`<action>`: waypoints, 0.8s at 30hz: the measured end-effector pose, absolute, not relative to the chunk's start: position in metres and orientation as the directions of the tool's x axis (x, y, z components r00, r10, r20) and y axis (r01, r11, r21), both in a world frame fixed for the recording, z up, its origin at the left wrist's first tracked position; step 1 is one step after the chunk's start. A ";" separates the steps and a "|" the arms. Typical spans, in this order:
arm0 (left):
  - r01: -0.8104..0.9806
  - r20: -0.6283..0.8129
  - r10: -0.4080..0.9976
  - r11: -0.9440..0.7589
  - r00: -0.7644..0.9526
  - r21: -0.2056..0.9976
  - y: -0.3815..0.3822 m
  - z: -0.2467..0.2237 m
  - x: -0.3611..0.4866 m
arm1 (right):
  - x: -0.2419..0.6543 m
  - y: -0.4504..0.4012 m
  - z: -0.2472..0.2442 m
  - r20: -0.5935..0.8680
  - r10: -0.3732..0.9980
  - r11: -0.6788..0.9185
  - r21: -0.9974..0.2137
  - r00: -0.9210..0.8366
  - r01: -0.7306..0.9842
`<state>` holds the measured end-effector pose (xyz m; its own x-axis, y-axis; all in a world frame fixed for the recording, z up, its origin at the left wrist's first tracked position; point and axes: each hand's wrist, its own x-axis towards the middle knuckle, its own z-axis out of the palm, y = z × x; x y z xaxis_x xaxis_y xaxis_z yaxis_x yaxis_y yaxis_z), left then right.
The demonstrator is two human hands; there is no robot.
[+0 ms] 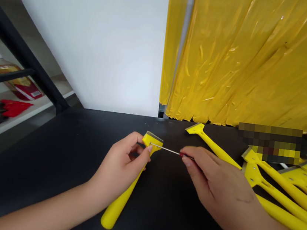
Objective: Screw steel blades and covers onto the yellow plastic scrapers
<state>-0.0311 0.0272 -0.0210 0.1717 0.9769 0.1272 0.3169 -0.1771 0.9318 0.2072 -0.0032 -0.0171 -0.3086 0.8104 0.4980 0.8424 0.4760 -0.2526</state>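
My left hand (128, 158) is closed around the neck of a yellow scraper (120, 206), just below its head. The scraper's long handle slants down toward me, and a metal blade edge shows along the top of its head. In my right hand (213, 174) I pinch a screwdriver (166, 149) by its dark red handle, most of which the fingers hide. Its thin shaft points left, and the tip meets the scraper's head close to my left thumb, at what looks like a screw.
Several more yellow scrapers (280, 194) lie on the black table (76, 195) to the right, partly behind my right forearm. A white panel (109, 42) and yellow plastic sheeting (249, 67) stand behind the table. At left, a shelf (51, 104) holds a bottle (18, 79).
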 end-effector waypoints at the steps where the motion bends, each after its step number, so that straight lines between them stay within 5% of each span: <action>1: 0.314 0.121 0.978 -0.171 0.171 0.934 0.027 -0.021 -0.031 | 0.207 -0.004 -0.017 0.520 0.805 0.465 -0.254 -0.285 0.848; 4: 0.305 0.120 0.980 -0.164 0.158 0.938 0.027 -0.022 -0.031 | 0.206 -0.006 -0.016 0.456 0.841 0.455 -0.307 -0.291 0.836; 11: 0.317 0.138 0.976 -0.187 0.171 0.930 0.028 -0.022 -0.032 | 0.208 -0.005 -0.014 0.246 0.922 0.385 -0.650 -0.297 0.655; 15: 0.307 0.127 0.977 -0.176 0.174 0.935 0.027 -0.021 -0.031 | 0.205 0.005 -0.013 -0.048 0.968 0.021 -0.964 -0.248 0.266; 18: 0.298 0.126 0.977 -0.174 0.173 0.939 0.028 -0.021 -0.032 | 0.203 0.012 -0.015 -0.211 0.907 -0.239 -0.970 -0.364 -0.035; 21: 0.301 0.135 0.975 -0.184 0.175 0.936 0.031 -0.021 -0.034 | 0.205 0.011 -0.018 -0.038 0.952 0.045 -0.964 -0.305 0.262; 24: 0.330 0.162 0.969 -0.216 0.184 0.919 0.031 -0.022 -0.035 | 0.209 0.005 -0.020 0.325 0.882 0.471 -0.561 -0.342 0.681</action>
<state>-0.0354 0.0312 -0.0215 0.1843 0.9694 0.1619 0.3296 -0.2161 0.9191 0.2088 0.0048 -0.0200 -0.3420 0.8819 0.3246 0.6808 0.4706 -0.5613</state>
